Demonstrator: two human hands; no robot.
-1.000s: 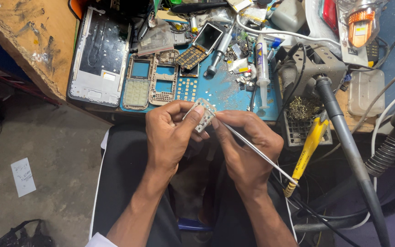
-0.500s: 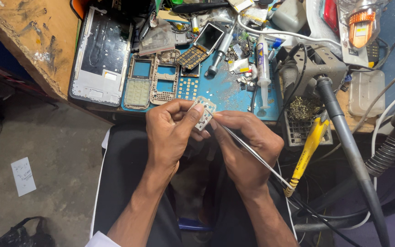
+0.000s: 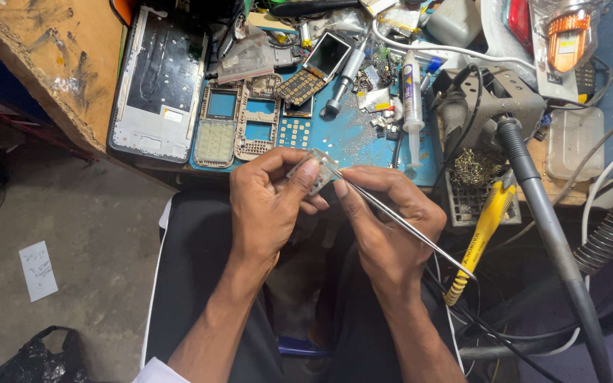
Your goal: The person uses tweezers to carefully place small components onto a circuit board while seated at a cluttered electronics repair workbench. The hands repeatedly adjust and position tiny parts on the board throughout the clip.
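- The left hand (image 3: 271, 206) has its fingers pinching a small metal phone part (image 3: 311, 172), held above the lap just off the table (image 3: 65, 64) edge.
- The right hand (image 3: 388, 227) has its fingers pressed on thin metal tweezers (image 3: 399, 227), tips touching that part.
- A yellow-handled tool (image 3: 480, 237) hangs just right.

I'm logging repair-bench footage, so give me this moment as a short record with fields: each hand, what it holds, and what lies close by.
left hand: left hand pinches a small metal part between thumb and fingers, above the lap
right hand: right hand grips thin tweezers, tips at the small metal part
bench: blue mat strewn with phone keypad frames and small parts
right side: yellow-handled tool beside a soldering stand
left side: grey phone back panel on the bench
floor: paper scrap
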